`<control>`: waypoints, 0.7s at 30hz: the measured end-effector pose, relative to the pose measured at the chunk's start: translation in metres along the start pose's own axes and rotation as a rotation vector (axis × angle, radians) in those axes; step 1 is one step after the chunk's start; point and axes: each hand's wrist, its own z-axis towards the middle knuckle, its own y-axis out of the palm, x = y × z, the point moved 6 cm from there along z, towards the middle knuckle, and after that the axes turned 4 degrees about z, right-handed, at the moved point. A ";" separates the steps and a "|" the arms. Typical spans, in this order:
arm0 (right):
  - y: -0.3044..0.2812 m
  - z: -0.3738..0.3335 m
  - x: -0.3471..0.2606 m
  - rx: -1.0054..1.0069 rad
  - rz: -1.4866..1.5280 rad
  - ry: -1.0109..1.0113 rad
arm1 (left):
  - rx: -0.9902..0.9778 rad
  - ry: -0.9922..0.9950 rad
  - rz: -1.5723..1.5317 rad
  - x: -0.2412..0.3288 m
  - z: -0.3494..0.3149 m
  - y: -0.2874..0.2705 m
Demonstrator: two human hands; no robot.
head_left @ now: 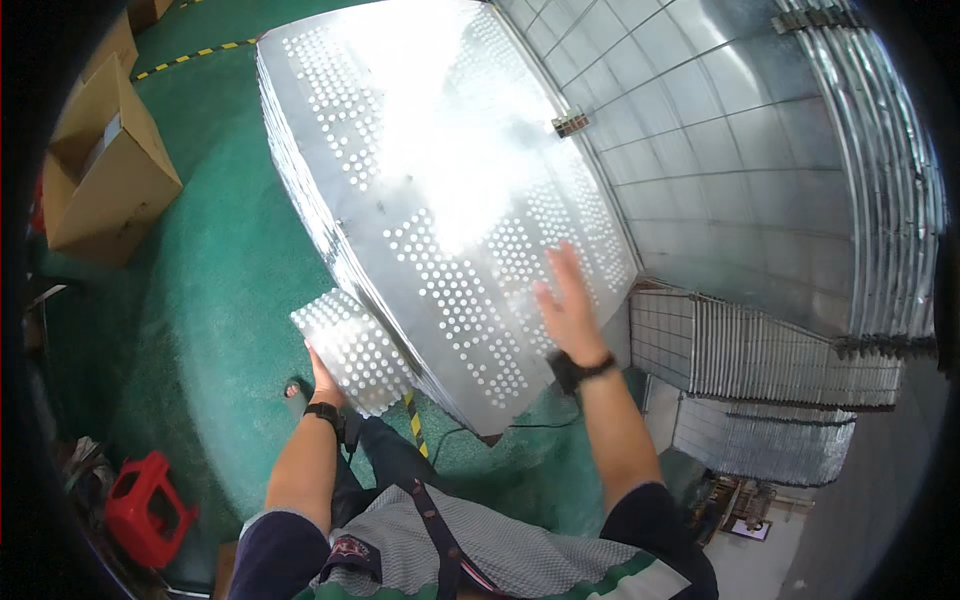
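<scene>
My left hand (325, 382) grips the lower left edge of a small silvery metal sheet (352, 350) dotted with round pale spots. This piece hangs beside the near left edge of a large stack of thin metal sheets (395, 190). Clusters of the same round spots cover the top sheet; whether they are holes I cannot tell. Over the stack's near right part my right hand (572, 318) is raised, fingers stretched out and slightly blurred, with nothing in it. Glare whitens the top sheet's middle.
An open cardboard box (125, 190) stands on the green floor (215, 250) at left. A red plastic stool (150, 510) is at lower left. Metal wire racks or folded panels (720, 150) line the right side. A small bracket-like piece (570, 123) sits at the stack's right edge.
</scene>
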 end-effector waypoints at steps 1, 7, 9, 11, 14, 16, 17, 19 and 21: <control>0.035 0.003 0.037 -0.094 -0.159 0.073 | -0.025 0.027 0.012 -0.001 0.007 -0.002; 0.134 -0.023 0.090 -0.314 -0.345 0.334 | 0.161 0.072 0.187 -0.013 0.021 -0.039; 0.146 -0.038 0.059 -0.265 -0.374 0.296 | 0.155 0.024 0.158 -0.022 0.030 -0.034; 0.175 -0.060 0.021 -0.268 -0.347 0.283 | 0.136 0.015 0.078 -0.029 0.030 -0.019; 0.195 -0.074 -0.019 -0.294 -0.313 0.315 | 0.069 0.010 0.072 -0.022 0.020 -0.011; 0.193 -0.078 -0.029 -0.322 -0.309 0.374 | 0.068 -0.021 0.066 -0.016 0.015 -0.020; 0.187 -0.078 -0.031 -0.317 -0.325 0.352 | 0.026 -0.040 0.051 -0.011 0.012 -0.024; 0.184 -0.079 -0.030 -0.308 -0.352 0.332 | -0.198 0.021 -0.085 -0.001 0.015 -0.021; 0.191 -0.091 -0.020 -0.361 -0.346 0.303 | -0.056 -0.028 -0.061 -0.009 0.018 -0.020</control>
